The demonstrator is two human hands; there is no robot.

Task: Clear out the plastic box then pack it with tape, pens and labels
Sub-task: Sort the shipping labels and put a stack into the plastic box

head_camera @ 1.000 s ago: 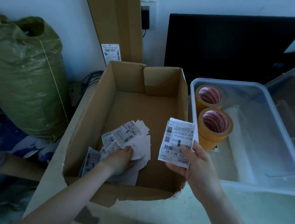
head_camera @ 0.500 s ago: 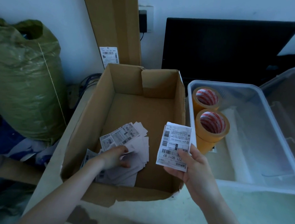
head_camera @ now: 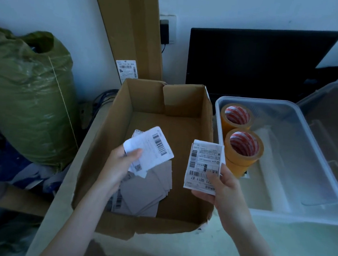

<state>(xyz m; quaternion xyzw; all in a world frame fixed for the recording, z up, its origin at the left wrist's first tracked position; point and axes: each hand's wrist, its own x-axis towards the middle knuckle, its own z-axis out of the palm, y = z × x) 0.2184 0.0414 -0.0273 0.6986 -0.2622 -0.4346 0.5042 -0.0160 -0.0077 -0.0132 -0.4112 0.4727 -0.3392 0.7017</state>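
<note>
Now both hands pinch labels (left hand (head_camera: 122,162), right hand (head_camera: 222,188)) over cardboard box (head_camera: 174,223).

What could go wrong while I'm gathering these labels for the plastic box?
The left hand pinches a loose, fanned bunch of white barcode labels by one corner; some may slip back into the brown cardboard box. More labels lying there face down could be missed.
</note>
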